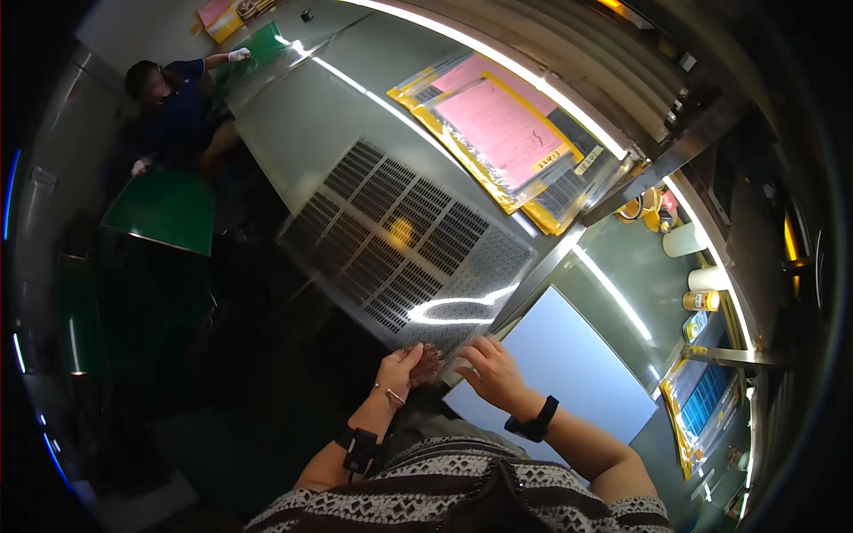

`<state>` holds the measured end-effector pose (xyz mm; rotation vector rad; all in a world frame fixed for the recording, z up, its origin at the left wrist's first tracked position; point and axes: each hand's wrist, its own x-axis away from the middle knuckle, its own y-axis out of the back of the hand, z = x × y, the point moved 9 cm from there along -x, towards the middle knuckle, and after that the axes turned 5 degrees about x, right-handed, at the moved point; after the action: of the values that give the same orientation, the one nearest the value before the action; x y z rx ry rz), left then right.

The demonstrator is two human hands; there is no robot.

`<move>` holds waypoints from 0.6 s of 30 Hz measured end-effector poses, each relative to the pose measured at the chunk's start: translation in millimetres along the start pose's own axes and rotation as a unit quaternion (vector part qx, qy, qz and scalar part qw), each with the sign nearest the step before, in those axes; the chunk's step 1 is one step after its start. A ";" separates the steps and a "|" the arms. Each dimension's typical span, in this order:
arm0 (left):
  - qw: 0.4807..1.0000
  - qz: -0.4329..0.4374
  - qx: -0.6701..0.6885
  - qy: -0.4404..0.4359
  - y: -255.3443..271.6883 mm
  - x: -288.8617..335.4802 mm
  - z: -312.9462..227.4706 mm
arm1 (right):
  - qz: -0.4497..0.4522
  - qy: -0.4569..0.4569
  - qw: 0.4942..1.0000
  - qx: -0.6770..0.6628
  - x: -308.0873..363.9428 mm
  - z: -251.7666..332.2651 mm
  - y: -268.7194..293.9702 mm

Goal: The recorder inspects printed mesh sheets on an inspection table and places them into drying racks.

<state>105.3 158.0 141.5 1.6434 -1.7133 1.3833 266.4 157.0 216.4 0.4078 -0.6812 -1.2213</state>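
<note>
A large clear film sheet (364,258) with dark grid patterns stretches out in front of me, shiny where the light strikes it. My left hand (402,369) grips its near edge, thumb on top and the other fingers seen through the film. At the sheet's near right corner is my right hand (494,373), its fingers bent and apart, close to the edge. Whether those fingertips touch the film is hard to make out. Below the right hand lies a pale blue-white board (569,364) on the worktop.
Pink sheets in a yellow-taped sleeve (502,129) lie beyond the film. White containers (689,240) and a yellow jar (701,300) stand at the right, near another taped film (706,400). At far left a person in white gloves handles green sheets (164,209).
</note>
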 end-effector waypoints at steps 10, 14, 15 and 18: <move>0.997 0.082 0.008 -0.013 -1.2 -7.4 -1.2 | -0.013 0.189 0.980 0.054 -18.1 45.1 -18.4; 0.995 0.095 0.006 -0.008 -4.8 -3.8 7.9 | 0.016 0.181 0.982 0.060 -20.6 39.7 -29.7; 0.996 0.089 -0.002 -0.003 -2.3 -4.6 9.5 | 0.012 0.171 0.984 0.045 -22.4 36.9 -30.8; 0.996 0.084 0.026 -0.013 -0.8 -3.6 8.1 | 0.032 0.130 0.991 -0.003 -29.4 33.2 -30.9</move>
<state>109.6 153.3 135.3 1.5805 -1.8841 1.4999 216.5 177.7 214.0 0.5257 -0.4633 -1.0863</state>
